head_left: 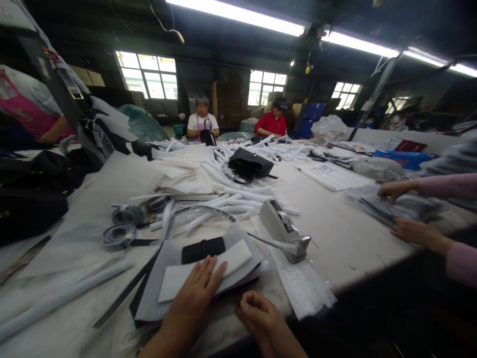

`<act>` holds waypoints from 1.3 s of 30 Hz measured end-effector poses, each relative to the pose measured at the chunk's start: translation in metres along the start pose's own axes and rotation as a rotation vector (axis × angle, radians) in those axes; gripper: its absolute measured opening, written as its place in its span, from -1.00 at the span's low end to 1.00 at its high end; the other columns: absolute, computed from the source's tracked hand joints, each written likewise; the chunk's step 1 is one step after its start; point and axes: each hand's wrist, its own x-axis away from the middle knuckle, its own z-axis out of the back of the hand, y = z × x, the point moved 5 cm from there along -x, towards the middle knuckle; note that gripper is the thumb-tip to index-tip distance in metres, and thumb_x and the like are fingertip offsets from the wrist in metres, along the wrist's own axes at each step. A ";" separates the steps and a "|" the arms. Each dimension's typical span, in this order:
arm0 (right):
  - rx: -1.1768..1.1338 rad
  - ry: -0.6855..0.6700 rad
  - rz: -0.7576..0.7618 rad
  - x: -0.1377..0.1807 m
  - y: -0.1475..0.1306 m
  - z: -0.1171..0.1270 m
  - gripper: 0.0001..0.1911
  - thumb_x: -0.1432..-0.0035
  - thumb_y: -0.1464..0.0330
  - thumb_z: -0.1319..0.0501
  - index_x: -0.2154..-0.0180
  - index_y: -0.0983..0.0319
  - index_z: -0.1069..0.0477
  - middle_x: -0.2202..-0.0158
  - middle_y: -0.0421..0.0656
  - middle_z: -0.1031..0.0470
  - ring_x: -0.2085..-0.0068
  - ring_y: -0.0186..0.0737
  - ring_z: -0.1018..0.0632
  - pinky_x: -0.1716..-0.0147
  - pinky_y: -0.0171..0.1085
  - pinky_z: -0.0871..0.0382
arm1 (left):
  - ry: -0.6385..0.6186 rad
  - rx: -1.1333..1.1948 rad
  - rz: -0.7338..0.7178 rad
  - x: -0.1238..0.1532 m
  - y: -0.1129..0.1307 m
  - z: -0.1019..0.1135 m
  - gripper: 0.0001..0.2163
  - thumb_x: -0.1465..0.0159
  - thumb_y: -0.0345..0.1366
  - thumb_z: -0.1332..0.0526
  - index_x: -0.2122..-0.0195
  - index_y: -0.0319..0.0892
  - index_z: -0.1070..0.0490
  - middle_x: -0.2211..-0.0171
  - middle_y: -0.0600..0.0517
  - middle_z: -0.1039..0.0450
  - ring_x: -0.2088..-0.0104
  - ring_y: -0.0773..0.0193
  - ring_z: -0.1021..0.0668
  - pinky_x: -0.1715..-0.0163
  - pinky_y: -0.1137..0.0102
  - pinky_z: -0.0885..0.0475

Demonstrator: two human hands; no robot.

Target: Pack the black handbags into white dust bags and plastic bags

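Note:
My left hand [197, 293] lies flat, fingers stretched, on a folded white foam sheet [238, 254]. Under the sheet is a black handbag [138, 303] covered in white tissue paper [149, 307], with a dark flap or strap piece [203, 249] showing at its upper side. A wrapped handle [201, 209] arcs beyond the bag. Close to the table's front edge, my right hand [263, 315] is closed with curled fingers, just right of the bag; whatever it may hold is hidden. A grey tape dispenser [274, 219] stands to the upper right of both hands.
White padded tubes [238, 204] and paper sheets [119, 174] cover the table's middle and left. Another black bag [250, 164] sits among them. On the right, a co-worker's hands [413, 231] press a plastic-wrapped item [376, 204]. Two people sit across the table.

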 end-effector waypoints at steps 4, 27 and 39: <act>-0.060 0.014 0.125 -0.005 0.008 -0.009 -0.63 0.17 0.17 -0.51 0.47 0.23 -0.42 0.46 -0.25 -0.36 0.34 -0.29 -0.39 0.24 -0.32 -0.29 | -0.005 0.036 0.008 0.001 -0.003 0.009 -0.27 -0.17 -0.35 -0.25 -0.36 -0.22 -0.03 -0.30 -0.21 -0.22 -0.28 -0.08 -0.33 -0.15 0.01 -0.41; 1.939 0.300 0.596 -0.031 -0.032 0.048 -0.07 -0.20 -0.13 -0.12 -0.22 0.58 -0.27 -0.27 0.33 -0.22 -0.31 0.31 -0.24 -0.28 0.22 -0.09 | 0.174 0.094 0.470 0.013 -0.062 0.050 -0.24 -0.12 -0.40 -0.23 -0.35 0.04 -0.03 -0.16 0.03 -0.46 0.08 0.06 -0.65 0.25 0.37 -0.60; 1.690 -0.199 0.729 -0.025 0.036 -0.027 -0.42 -0.21 0.03 -0.23 -0.14 0.24 -0.44 -0.17 0.03 -0.45 -0.19 0.14 -0.45 -0.16 0.06 -0.35 | 0.211 0.124 0.262 0.007 -0.041 0.039 -0.22 -0.03 -0.54 -0.09 -0.35 -0.14 -0.04 -0.26 -0.06 -0.32 -0.18 0.06 -0.47 -0.08 0.22 -0.49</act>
